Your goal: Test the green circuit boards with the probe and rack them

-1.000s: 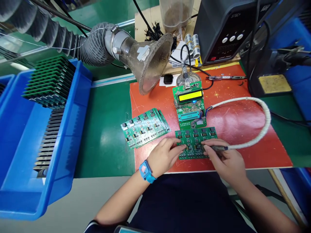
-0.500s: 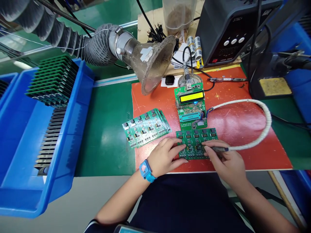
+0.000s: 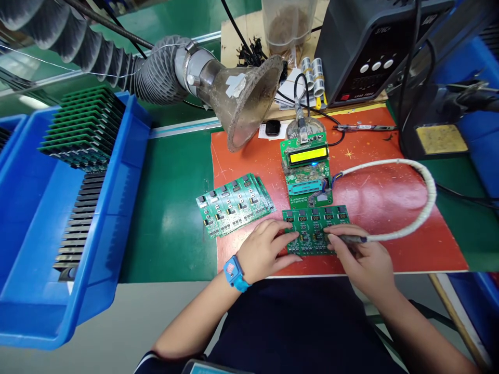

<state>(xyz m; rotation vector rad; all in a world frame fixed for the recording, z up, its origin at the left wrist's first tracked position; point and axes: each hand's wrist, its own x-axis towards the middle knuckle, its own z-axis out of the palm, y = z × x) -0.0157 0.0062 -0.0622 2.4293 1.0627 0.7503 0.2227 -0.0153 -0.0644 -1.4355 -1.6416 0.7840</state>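
Observation:
A green circuit board [image 3: 307, 245] with small digit displays lies flat on the red mat in front of me. My left hand [image 3: 268, 246] rests at its left end, fingers spread, the fingertips touching the board and the thumb along its lower edge. Closed in my right hand [image 3: 364, 257] is a dark probe [image 3: 353, 239] on a white wrapped cable [image 3: 427, 208]. Its tip meets the right half of the board; the contact point is hidden by my fingers. Just beyond stands a programmer board [image 3: 306, 174] with a lit yellow screen and a blue light.
Left of the hands lies a stack of similar boards [image 3: 236, 205]. A fume extractor hood [image 3: 249, 104] overhangs the mat's back edge. A blue bin [image 3: 33, 208] with racked boards [image 3: 83, 124] stands far left. At the back right is a black soldering station [image 3: 374, 57].
Both hands, the probe and the board keep the same positions. Only the camera view has shifted very slightly.

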